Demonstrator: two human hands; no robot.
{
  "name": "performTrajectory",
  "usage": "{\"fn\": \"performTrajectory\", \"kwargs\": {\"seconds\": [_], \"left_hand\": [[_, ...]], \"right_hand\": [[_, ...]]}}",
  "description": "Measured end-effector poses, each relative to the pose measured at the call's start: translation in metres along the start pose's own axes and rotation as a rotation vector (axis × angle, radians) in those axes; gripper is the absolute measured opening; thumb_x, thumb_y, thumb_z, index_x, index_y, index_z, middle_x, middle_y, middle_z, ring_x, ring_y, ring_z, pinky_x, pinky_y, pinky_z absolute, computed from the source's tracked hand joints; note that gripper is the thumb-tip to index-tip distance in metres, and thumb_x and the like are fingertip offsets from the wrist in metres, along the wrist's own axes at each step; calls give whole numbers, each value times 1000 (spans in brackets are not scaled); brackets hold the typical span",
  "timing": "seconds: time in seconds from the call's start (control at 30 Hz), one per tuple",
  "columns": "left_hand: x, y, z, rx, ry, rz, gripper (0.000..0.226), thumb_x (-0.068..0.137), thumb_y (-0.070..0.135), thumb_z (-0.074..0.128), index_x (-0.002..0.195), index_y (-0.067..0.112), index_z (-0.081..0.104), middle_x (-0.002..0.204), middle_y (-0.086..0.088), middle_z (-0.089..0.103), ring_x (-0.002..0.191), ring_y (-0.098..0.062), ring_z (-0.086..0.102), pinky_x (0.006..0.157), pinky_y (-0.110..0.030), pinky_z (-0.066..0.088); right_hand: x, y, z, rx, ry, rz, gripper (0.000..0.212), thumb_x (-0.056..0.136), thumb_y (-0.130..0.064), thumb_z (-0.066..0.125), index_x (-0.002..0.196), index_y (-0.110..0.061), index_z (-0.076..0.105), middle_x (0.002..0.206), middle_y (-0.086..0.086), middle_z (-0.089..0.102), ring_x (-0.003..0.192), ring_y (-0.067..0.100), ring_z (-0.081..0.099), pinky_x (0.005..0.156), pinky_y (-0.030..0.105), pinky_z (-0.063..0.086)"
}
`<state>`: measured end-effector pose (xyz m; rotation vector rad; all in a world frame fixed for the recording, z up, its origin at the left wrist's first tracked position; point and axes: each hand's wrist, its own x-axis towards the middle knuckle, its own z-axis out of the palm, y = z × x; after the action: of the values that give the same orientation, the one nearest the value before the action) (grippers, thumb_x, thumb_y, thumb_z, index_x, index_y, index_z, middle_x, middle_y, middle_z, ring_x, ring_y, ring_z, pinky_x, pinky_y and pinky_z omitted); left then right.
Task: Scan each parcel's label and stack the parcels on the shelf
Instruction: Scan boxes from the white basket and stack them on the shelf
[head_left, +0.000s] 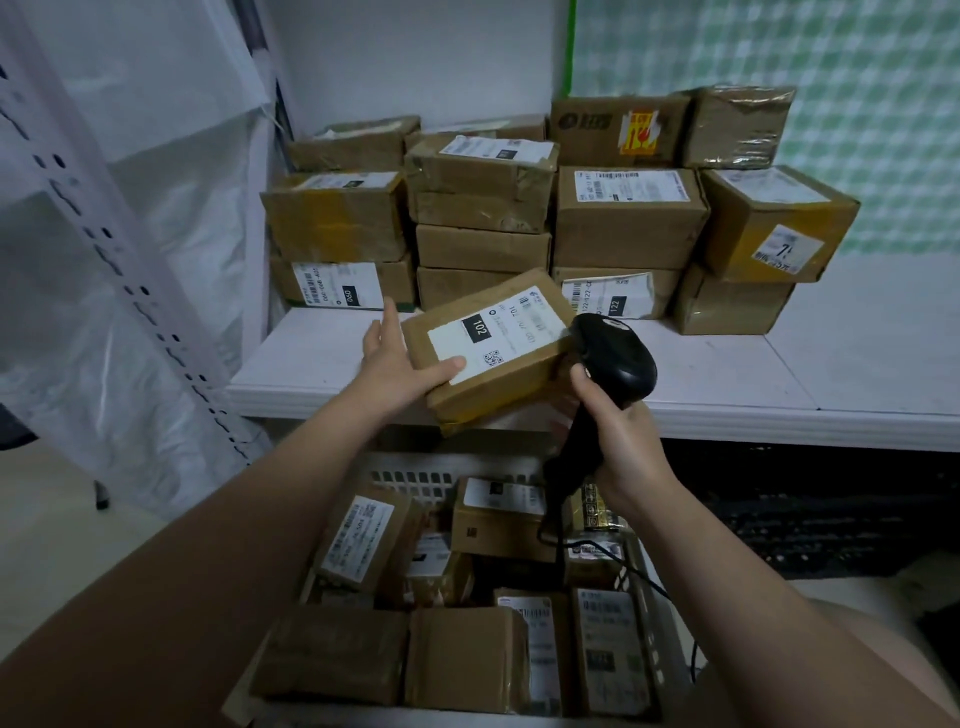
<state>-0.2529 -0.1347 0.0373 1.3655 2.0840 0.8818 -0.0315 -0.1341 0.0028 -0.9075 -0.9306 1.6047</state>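
My left hand (397, 358) holds a flat brown parcel (509, 374) by its left edge, thumb on its white label (496, 340) marked 102. The parcel is tilted, above the front edge of the white shelf (727, 379). My right hand (621, 441) grips the handle of a black barcode scanner (615, 358), whose head sits right at the parcel's right edge, facing the label. Stacked brown parcels (628, 218) fill the back of the shelf in several columns.
Below the shelf a grey plastic crate (415, 475) holds several more labelled parcels (358, 535). The scanner's black cable (644, 577) trails down over the crate's right side. A perforated white shelf upright (104, 228) and plastic sheeting stand at the left.
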Motion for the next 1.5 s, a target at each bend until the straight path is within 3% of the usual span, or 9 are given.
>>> {"fn": "performTrajectory", "kwargs": {"seconds": [0.17,0.33,0.47,0.6,0.67,0.73,0.9,1.1,1.5], "left_hand": [[-3,1,-10,-69,-156,19,67,74,46,77,118,18,36,115,2,52,100,-12,54,70,-25,46],[-13,-19,8,-321,-256,-77,49,84,51,64,104,11,45,103,-5,62,94,-18,62,84,-37,51],[-21,-21,7,-491,-309,-61,29,89,35,63,99,15,45,99,-6,67,89,-18,64,76,-32,50],[-24,-14,5,-472,-209,45,63,83,32,71,135,34,34,119,-4,60,104,-17,62,82,-32,52],[-23,-7,8,-544,-130,112,88,83,27,72,147,43,14,126,-1,55,108,-13,60,72,-21,51],[-19,-3,16,-590,-81,166,97,83,20,72,149,44,6,127,3,53,109,-7,59,68,-15,51],[-16,-6,34,-565,-42,223,96,83,20,73,149,44,8,144,1,47,127,-14,50,98,-33,49],[-16,0,34,-552,-22,240,96,84,19,72,150,42,7,146,1,44,127,-14,49,95,-25,48],[-16,0,35,-543,-25,216,97,83,21,73,149,46,6,145,-1,43,128,-17,49,99,-40,49]], "right_hand": [[-2,6,7,8,-69,51,40,92,-33,62,131,-22,57,121,3,69,114,22,65,98,43,51],[-6,3,9,-11,-114,70,37,93,-32,60,127,-17,60,118,5,70,111,23,66,99,47,50],[-8,-4,5,-45,-136,15,44,86,-33,65,127,-18,60,119,4,70,114,21,65,98,47,50],[-7,-19,1,-237,-106,-131,45,76,-45,76,114,-22,67,113,3,71,113,22,63,101,50,47],[-8,-26,-1,-331,-43,-217,15,84,-35,72,92,-23,67,87,0,70,92,19,67,89,46,54],[-13,-29,-1,-350,-37,-278,14,90,-22,66,78,-16,62,65,4,60,63,20,62,68,42,54],[-24,-33,-2,-451,-123,-394,14,88,-12,68,75,-9,64,60,13,59,52,23,59,54,35,52],[-25,-38,-5,-508,-105,-458,16,79,-28,72,75,-14,65,60,9,63,52,19,62,52,31,52],[-32,-44,-10,-531,-104,-397,13,87,-18,68,77,-11,64,66,25,62,52,26,61,55,39,54]]}}
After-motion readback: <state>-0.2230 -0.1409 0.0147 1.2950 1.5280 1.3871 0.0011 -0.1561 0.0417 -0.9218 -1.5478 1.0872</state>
